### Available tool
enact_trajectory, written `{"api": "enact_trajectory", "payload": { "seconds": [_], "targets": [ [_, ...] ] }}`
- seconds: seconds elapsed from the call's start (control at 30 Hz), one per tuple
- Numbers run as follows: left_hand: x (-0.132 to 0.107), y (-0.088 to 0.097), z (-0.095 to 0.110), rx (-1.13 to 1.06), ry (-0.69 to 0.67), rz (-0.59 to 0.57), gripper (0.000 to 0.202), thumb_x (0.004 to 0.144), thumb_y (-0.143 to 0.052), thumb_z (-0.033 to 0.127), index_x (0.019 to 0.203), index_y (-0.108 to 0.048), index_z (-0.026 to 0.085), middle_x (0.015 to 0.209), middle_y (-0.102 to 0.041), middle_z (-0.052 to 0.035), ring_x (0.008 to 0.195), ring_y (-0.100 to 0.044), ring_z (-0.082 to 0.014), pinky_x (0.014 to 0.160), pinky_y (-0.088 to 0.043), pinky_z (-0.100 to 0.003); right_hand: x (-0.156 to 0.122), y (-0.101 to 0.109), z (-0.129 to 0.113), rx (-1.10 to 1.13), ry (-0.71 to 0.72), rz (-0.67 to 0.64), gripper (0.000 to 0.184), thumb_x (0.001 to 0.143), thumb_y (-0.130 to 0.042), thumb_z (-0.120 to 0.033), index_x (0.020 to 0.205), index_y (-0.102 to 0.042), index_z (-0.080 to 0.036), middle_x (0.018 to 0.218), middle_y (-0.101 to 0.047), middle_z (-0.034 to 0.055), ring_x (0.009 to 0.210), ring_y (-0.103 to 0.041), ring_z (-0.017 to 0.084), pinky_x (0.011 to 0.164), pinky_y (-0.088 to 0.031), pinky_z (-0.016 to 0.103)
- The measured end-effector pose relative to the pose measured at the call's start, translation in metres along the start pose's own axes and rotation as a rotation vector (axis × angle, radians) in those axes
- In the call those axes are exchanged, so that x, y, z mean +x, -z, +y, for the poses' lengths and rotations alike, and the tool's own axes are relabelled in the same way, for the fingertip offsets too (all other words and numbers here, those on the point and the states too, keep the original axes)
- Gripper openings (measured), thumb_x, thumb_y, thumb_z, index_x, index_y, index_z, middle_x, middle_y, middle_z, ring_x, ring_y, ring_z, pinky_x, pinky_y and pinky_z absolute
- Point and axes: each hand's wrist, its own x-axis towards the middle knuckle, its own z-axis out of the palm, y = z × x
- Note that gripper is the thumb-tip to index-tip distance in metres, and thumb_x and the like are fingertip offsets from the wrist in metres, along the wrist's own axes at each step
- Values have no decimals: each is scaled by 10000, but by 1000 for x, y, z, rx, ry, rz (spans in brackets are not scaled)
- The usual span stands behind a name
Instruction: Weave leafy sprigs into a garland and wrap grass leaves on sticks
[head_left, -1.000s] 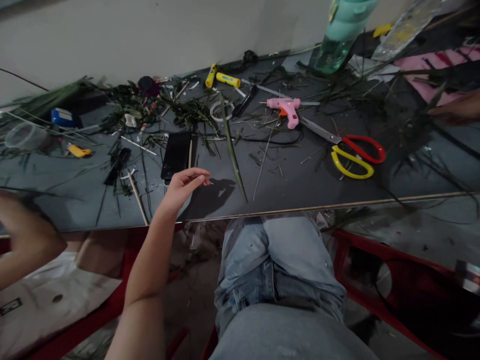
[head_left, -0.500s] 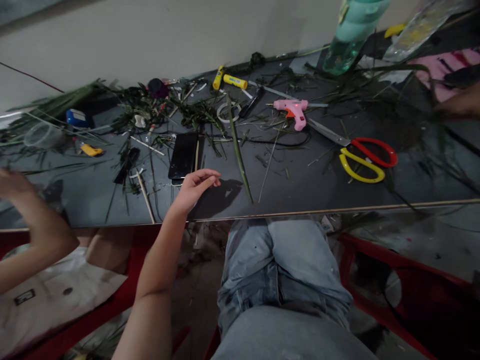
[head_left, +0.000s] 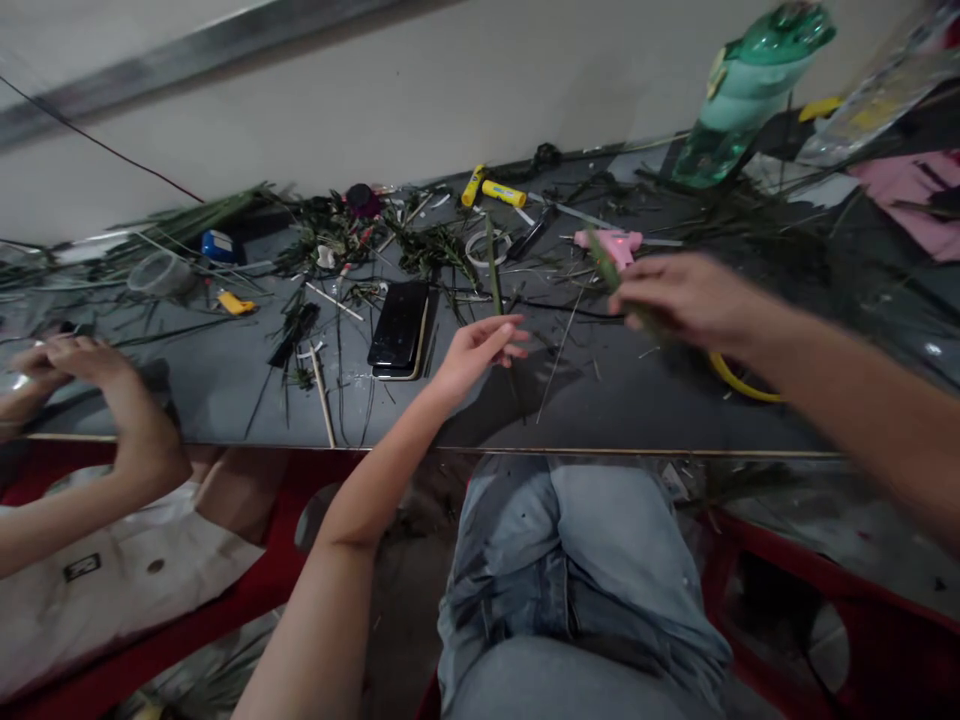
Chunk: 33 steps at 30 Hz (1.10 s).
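My left hand (head_left: 484, 352) hovers over the front of the dark table, fingers loosely bent and apart, with nothing visible in them. Beneath its fingertips lies a long green leaf strip (head_left: 493, 262) on the tabletop. My right hand (head_left: 679, 295), blurred by motion, is closed on another green leaf blade (head_left: 602, 258), whose tip points up and left. Just behind that blade rests a pink glue gun (head_left: 626, 243), partly covered. Under my right forearm the yellow handle (head_left: 739, 382) of the scissors shows; the remainder is hidden.
Two stacked phones (head_left: 399, 325) lie left of my left hand. Yellow glue sticks (head_left: 504, 193), a tape roll (head_left: 480, 250) and leaf scraps lie farther back. A green water bottle (head_left: 739, 100) stands at back right. A co-worker's hands (head_left: 79, 358) are at the left.
My right hand has come in from the right edge with a leaf blade, now covering the scissors' blades. My left hand has moved right, toward the leaf strip. The view has shifted slightly.
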Motion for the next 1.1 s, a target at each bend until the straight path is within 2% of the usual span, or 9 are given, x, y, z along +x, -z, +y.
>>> {"api": "enact_trajectory", "payload": {
  "seconds": [0.1, 0.2, 0.4, 0.63, 0.73, 0.87, 0.97, 1.03, 1.1],
  "targets": [
    [22, -18, -2, -86, 32, -69, 496, 790, -786, 561, 1061, -738, 149, 993, -783, -91, 780, -707, -114, 681, -513, -234, -4, -42, 7, 231, -2, -154, 106, 859, -634, -222, 803, -622, -132, 677, -639, -3, 519, -492, 37, 495, -351, 183],
    [37, -23, -6, -127, -23, -66, 425, 740, -841, 511, 961, -750, 160, 837, -754, -25, 721, -666, -83, 658, -489, -216, -9, -68, 17, 320, -38, -327, 140, 793, -659, -273, 761, -572, -168, 523, -540, -37, 434, -474, 67, 433, -369, 198],
    [42, -24, -5, -129, -26, -74, 491, 671, -888, 486, 1024, -757, 171, 919, -770, -45, 727, -673, -84, 630, -468, -207, -13, -64, 29, 336, -164, -343, 165, 675, -631, -288, 670, -502, -185, 476, -514, -29, 402, -465, 70, 382, -367, 183],
    [54, -22, 1, 3, -79, -134, 712, 822, -791, 429, 1462, -529, 264, 1290, -714, -139, 938, -711, -171, 734, -515, -260, -29, -59, 31, 165, -208, -682, 141, 655, -566, -285, 686, -597, -151, 624, -607, 17, 488, -527, 81, 434, -435, 189],
    [57, -13, 0, 267, -218, -168, 741, 782, -817, 334, 1463, -525, 300, 1408, -635, -141, 1010, -686, -211, 744, -507, -271, -36, -52, 38, 110, -168, -615, 174, 667, -557, -299, 715, -622, -145, 674, -626, 27, 509, -526, 87, 446, -425, 199],
    [39, -21, -2, 677, -379, 43, 503, 788, -759, 213, 1272, -621, 198, 1310, -645, -152, 1007, -639, -229, 826, -500, -334, -51, -42, 50, -29, -79, -364, 214, 698, -507, -348, 713, -602, -156, 624, -581, 17, 487, -475, 94, 471, -376, 225],
    [17, -47, -3, 851, -177, 71, 211, 883, -687, 359, 975, -629, 178, 833, -661, -76, 811, -624, -222, 813, -473, -370, -69, -46, 55, -227, 29, -158, 224, 720, -492, -381, 690, -567, -173, 548, -493, -3, 506, -432, 107, 499, -314, 235],
    [8, -66, -3, 752, 13, -99, 388, 939, -574, 549, 768, -556, 201, 658, -576, -35, 674, -576, -188, 721, -447, -340, -81, -53, 55, -263, 100, -99, 212, 738, -473, -367, 686, -551, -177, 553, -485, -2, 528, -426, 110, 524, -304, 240],
    [8, -82, -3, 482, 205, -252, 495, 971, -438, 648, 768, -525, 206, 640, -580, -28, 589, -539, -150, 631, -420, -306, -92, -61, 54, -227, 162, -115, 195, 750, -449, -331, 692, -551, -174, 589, -515, 4, 546, -440, 108, 551, -321, 240]
  ]
}}
